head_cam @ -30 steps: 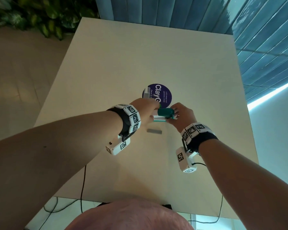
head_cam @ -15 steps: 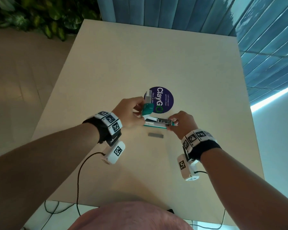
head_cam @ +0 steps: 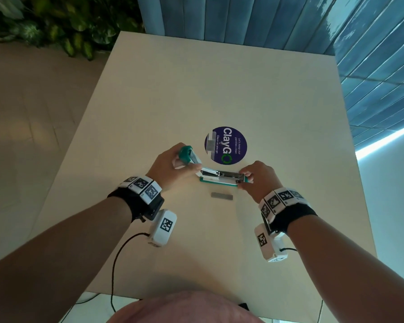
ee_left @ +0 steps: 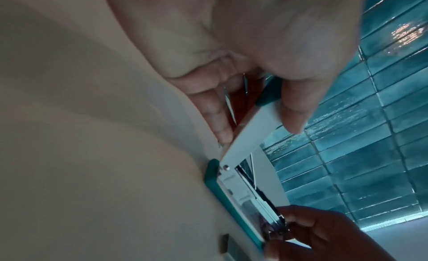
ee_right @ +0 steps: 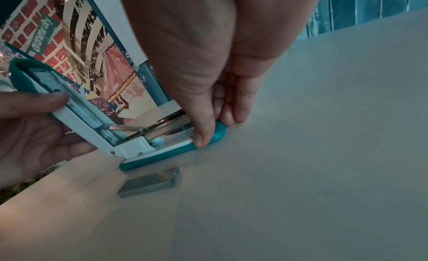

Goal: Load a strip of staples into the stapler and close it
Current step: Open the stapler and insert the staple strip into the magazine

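A teal and white stapler [head_cam: 222, 178] lies on the beige table [head_cam: 219, 89] with its lid swung up and back to the left. My left hand [head_cam: 173, 163] grips the raised lid [ee_left: 252, 126] between thumb and fingers. My right hand [head_cam: 257, 177] pinches the front end of the stapler's base [ee_right: 180, 151] against the table. The metal staple channel [head_cam: 229, 175] lies exposed between the two hands. A grey strip of staples [head_cam: 222, 196] lies loose on the table just in front of the stapler, also seen as the strip [ee_right: 150, 182] in the right wrist view.
A round purple sticker [head_cam: 226, 145] marks the table just behind the stapler. Blue slatted panels [head_cam: 266, 19] stand past the far edge, and plants [head_cam: 44, 24] grow at the far left. Cables [head_cam: 117, 252] hang off the near edge.
My left hand has swung the stapler's lid up and back to the left, opening it wide. The right hand stays on the base's front end. The staple strip has not moved.
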Motion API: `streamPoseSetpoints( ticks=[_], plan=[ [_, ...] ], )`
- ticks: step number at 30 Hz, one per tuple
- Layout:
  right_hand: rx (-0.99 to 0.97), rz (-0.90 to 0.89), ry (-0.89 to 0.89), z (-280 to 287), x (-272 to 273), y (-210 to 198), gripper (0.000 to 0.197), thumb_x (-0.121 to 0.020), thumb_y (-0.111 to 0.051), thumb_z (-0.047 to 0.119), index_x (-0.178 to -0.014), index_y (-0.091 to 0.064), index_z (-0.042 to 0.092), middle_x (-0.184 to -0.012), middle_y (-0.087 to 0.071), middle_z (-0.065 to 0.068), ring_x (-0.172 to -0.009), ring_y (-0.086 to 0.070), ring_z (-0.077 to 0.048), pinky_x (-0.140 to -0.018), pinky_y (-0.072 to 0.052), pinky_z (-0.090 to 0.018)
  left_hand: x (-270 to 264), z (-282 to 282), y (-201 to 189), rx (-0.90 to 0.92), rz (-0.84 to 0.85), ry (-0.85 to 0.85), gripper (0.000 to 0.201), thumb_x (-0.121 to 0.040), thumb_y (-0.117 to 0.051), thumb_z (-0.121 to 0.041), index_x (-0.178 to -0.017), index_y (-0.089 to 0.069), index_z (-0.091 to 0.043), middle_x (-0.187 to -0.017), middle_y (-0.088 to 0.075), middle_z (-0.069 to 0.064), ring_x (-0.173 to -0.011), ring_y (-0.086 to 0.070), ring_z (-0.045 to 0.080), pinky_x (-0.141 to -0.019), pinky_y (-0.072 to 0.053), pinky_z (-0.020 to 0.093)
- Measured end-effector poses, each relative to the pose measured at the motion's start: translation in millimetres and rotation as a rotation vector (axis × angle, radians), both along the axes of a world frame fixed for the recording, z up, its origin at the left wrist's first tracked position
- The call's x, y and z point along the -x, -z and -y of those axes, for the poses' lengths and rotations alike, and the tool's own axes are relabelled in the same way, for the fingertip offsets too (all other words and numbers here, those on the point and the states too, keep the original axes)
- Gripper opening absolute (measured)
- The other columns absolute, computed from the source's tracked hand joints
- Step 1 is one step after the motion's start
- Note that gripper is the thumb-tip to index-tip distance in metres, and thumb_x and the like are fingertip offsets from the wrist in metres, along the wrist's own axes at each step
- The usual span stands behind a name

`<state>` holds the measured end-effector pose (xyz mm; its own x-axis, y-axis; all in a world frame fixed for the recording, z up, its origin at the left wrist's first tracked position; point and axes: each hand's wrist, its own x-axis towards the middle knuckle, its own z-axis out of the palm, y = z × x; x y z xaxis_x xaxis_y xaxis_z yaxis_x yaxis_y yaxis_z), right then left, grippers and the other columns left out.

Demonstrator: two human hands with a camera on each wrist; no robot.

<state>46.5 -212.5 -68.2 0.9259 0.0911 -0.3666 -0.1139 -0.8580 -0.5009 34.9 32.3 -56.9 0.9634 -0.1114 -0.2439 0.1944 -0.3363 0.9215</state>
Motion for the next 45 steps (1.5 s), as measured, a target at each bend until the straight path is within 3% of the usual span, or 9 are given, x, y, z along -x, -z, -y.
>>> streamPoseSetpoints(
  ticks=[2, 4, 7, 13, 20, 27, 30, 36, 45],
  plan=[
    [0.009, 0.004, -0.003, -0.8, 0.4, -0.2, 0.028, -0.071, -0.075, 0.013, -0.098, -0.067, 0.017, -0.093, -0.054, 0.001, -0.085, -0.057, -0.019, -0.080, -0.049, -0.032, 6.4, -4.8, 6.2, 0.022, -0.009, -0.116, 0.022, -0.069, -0.072, -0.028, -0.081, -0.060, -0.015, -0.083, -0.070, 0.009, -0.082, -0.070, 0.025, -0.082, -0.058, 0.047],
    [0.009, 0.004, -0.001, -1.7, 1.2, 0.0, 0.028, -0.072, -0.075, 0.013, -0.098, -0.066, 0.017, -0.093, -0.053, 0.001, -0.086, -0.056, -0.019, -0.081, -0.049, -0.032, 11.8, -11.8, 12.3, 0.073, -0.064, -0.263, 0.019, -0.064, -0.071, -0.030, -0.076, -0.064, -0.017, -0.080, -0.069, 0.012, -0.082, -0.071, 0.028, -0.085, -0.056, 0.054],
    [0.005, 0.008, 0.006, -1.8, 1.8, 0.9, 0.029, -0.073, -0.074, 0.014, -0.100, -0.065, 0.016, -0.095, -0.055, 0.000, -0.086, -0.056, -0.018, -0.078, -0.046, -0.030, 15.9, -26.7, 19.7, -0.047, -0.044, -0.325, 0.020, -0.065, -0.077, -0.030, -0.078, -0.066, -0.020, -0.077, -0.072, 0.005, -0.077, -0.071, 0.019, -0.079, -0.058, 0.041],
    [0.020, 0.001, -0.003, -3.6, 2.2, -1.0, 0.031, -0.073, -0.074, 0.014, -0.102, -0.065, 0.016, -0.103, -0.059, -0.005, -0.089, -0.058, -0.020, -0.078, -0.045, -0.029, 20.6, -46.5, 22.8, -0.360, 0.047, -0.162, 0.027, -0.070, -0.075, -0.042, -0.092, -0.066, -0.027, -0.089, -0.066, -0.004, -0.078, -0.058, 0.002, -0.066, -0.040, 0.015],
    [0.030, 0.033, -0.027, -7.0, 10.2, -8.4, 0.025, -0.078, -0.069, 0.015, -0.103, -0.065, 0.016, -0.106, -0.058, -0.009, -0.090, -0.058, -0.024, -0.082, -0.050, -0.037, 18.8, -51.0, 27.2, -0.449, 0.139, -0.089, 0.034, -0.070, -0.076, -0.039, -0.097, -0.067, -0.020, -0.092, -0.059, 0.001, -0.075, -0.050, -0.003, -0.066, -0.034, 0.011],
    [0.031, 0.159, -0.049, -10.8, 26.5, -14.0, 0.046, -0.079, -0.066, 0.018, -0.122, -0.050, 0.014, -0.120, -0.050, -0.008, -0.111, -0.046, -0.025, -0.093, -0.044, -0.035, 16.1, -54.7, 31.9, -0.464, 0.164, -0.001, 0.045, -0.066, -0.080, -0.031, -0.107, -0.066, -0.023, -0.100, -0.059, 0.001, -0.085, -0.054, 0.010, -0.071, -0.034, 0.008],
    [-0.028, 0.290, -0.143, -22.7, 40.7, -20.1, 0.036, -0.079, -0.065, 0.025, -0.113, -0.054, 0.016, -0.112, -0.052, -0.003, -0.105, -0.044, -0.020, -0.088, -0.045, -0.033, 13.5, -56.5, 31.4, -0.466, 0.165, 0.035, 0.038, -0.067, -0.080, -0.027, -0.103, -0.069, -0.022, -0.097, -0.062, 0.004, -0.085, -0.058, 0.016, -0.073, -0.039, 0.012],
    [0.028, 0.064, -0.303, -34.3, 60.2, -6.1, 0.034, -0.082, -0.062, 0.029, -0.115, -0.056, 0.024, -0.117, -0.053, -0.001, -0.116, -0.043, -0.020, -0.102, -0.041, -0.037, 7.4, -59.3, 27.4, -0.481, 0.118, 0.096, 0.035, -0.067, -0.080, -0.024, -0.101, -0.069, -0.022, -0.094, -0.062, 0.007, -0.086, -0.060, 0.019, -0.072, -0.038, 0.010],
    [-0.007, 0.133, -0.287, -33.8, 60.4, -2.1, 0.012, -0.088, -0.054, 0.022, -0.095, -0.061, 0.016, -0.102, -0.060, -0.002, -0.102, -0.049, -0.021, -0.087, -0.047, -0.035, 5.4, -60.4, 27.3, -0.447, 0.088, 0.119, 0.034, -0.070, -0.078, -0.021, -0.103, -0.069, -0.022, -0.097, -0.061, 0.010, -0.088, -0.058, 0.021, -0.073, -0.037, 0.010]
  ],
)
